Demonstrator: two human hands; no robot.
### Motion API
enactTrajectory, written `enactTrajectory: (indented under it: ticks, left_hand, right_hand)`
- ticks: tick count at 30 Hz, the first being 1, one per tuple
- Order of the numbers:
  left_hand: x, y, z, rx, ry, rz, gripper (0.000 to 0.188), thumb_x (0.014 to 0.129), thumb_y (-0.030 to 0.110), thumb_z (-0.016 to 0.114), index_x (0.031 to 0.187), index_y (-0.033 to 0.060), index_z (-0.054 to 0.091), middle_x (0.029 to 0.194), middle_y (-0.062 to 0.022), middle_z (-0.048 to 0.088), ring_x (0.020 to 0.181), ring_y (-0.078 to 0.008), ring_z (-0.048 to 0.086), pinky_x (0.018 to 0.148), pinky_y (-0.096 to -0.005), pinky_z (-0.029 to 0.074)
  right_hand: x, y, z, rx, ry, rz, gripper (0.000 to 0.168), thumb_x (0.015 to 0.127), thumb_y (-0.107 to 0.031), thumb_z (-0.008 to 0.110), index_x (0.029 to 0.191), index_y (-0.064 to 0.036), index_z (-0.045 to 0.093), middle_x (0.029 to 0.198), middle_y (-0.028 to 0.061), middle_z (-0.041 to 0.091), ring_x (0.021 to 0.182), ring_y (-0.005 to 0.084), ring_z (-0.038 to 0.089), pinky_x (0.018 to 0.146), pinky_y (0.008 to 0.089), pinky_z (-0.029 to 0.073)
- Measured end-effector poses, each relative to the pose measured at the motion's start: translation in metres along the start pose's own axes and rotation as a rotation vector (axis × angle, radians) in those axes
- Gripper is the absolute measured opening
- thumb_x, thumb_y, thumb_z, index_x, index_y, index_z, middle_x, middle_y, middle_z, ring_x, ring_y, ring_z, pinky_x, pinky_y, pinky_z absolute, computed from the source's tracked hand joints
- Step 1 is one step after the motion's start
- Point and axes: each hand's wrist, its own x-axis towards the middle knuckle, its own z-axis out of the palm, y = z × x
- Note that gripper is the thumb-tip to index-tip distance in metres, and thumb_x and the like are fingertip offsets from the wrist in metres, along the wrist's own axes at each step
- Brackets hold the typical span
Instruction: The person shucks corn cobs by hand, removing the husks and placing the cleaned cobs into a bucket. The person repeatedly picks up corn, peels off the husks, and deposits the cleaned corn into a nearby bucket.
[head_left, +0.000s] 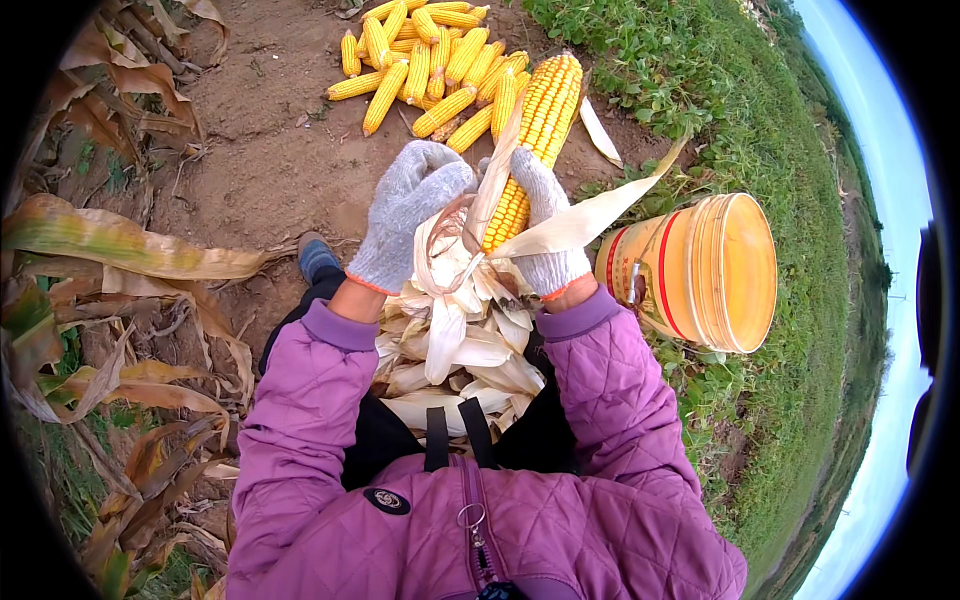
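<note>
A yellow ear of corn (551, 101) points away from me, its kernels bare along most of its length. My right hand (546, 217), in a grey knitted glove with an orange cuff, grips the ear near its base. Pale husk leaves (592, 221) splay out from the ear's lower end, and one strip stands up along its left side. My left hand (416, 210), gloved alike, has its fingers curled at that husk; the fingertips are partly hidden behind the strip. Below both hands, between my legs, lies a heap of stripped husks (480, 356).
Several husked ears (427, 64) form a pile on the bare soil (277, 142) ahead. To the right, a yellowish plastic bucket (675, 274) lies on its side against low green plants (795, 247). Dry corn stalks and leaves (150, 247) line the left.
</note>
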Motion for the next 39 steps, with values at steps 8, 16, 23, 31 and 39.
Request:
enactTrajectory:
  ticks: [8,16,23,31,39]
  left_hand:
    - [0.002,-0.001,-0.01,0.412,-0.007,0.055,0.017,0.087,0.014,0.061,0.098,0.003,0.055,0.086,-0.0002,0.055,0.077,-0.0066,0.05,0.068,-0.021,0.044]
    - [0.004,-0.005,-0.013,0.446,0.055,0.043,0.012,0.084,0.011,0.06,0.09,0.0029,0.054,0.08,0.0006,0.052,0.073,-0.0063,0.048,0.064,-0.0221,0.042]
    - [0.003,-0.001,-0.011,0.406,0.081,0.005,0.009,0.084,0.011,0.059,0.087,0.003,0.054,0.079,0.0006,0.052,0.072,-0.0067,0.048,0.063,-0.0226,0.042]
    - [0.008,-0.014,-0.026,0.017,0.135,-0.073,0.013,0.083,0.015,0.061,0.086,0.0028,0.057,0.078,-0.0004,0.055,0.071,-0.008,0.051,0.064,-0.0241,0.044]
    - [0.007,-0.003,-0.012,0.422,0.193,-0.064,0.015,0.084,0.017,0.061,0.087,0.0032,0.058,0.078,0.0009,0.054,0.07,-0.0069,0.05,0.062,-0.022,0.041]
  right_hand:
    - [-0.007,0.009,0.012,-0.398,-0.04,-0.109,0.052,0.077,-0.014,0.075,0.121,-0.001,0.05,0.116,0.0083,0.054,0.101,0.0178,0.056,0.089,0.0329,0.045]
    - [-0.006,0.014,0.012,-0.402,-0.049,-0.094,0.047,0.075,-0.016,0.076,0.114,0.0,0.054,0.11,0.0067,0.059,0.095,0.014,0.059,0.082,0.03,0.048]
    - [-0.01,0.007,0.022,-0.507,-0.08,-0.092,0.044,0.084,-0.011,0.067,0.122,-0.002,0.047,0.11,0.0069,0.06,0.094,0.0162,0.06,0.081,0.0303,0.05]
    - [-0.016,0.004,0.019,-0.42,-0.097,0.008,0.059,0.066,-0.028,0.077,0.116,-0.004,0.056,0.119,0.0085,0.055,0.108,0.0239,0.052,0.094,0.0343,0.042]
    - [-0.003,0.019,-0.001,-0.632,-0.073,-0.082,0.059,0.069,-0.02,0.075,0.12,-0.001,0.052,0.117,0.0084,0.056,0.108,0.0208,0.053,0.094,0.0321,0.042]
